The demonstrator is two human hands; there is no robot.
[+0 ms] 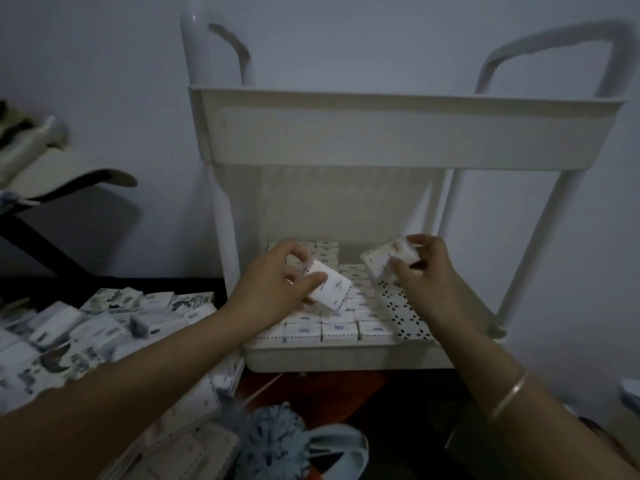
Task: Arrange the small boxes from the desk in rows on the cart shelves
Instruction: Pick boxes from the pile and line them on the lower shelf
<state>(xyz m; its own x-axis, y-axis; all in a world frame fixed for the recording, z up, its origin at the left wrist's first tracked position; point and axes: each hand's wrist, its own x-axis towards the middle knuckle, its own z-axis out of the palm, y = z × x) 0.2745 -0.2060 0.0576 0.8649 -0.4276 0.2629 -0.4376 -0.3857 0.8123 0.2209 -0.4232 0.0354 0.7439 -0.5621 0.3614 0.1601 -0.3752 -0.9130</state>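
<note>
Filling the shelf [346,356] looks nearly done, bare only at 3 o'clock; left hand [273,284] fingers grip one box [330,289], right hand [429,277] fingers grip another box [379,263] above the rows [339,330], but a pile [69,327] waits on the tabletop [166,284] at 9 o'clock.

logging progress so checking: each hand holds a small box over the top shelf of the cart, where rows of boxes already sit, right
Not the top shelf. The head view shows the left hand holding one small box and the right hand holding another box, both over the lower shelf, where rows of boxes already sit.
</note>
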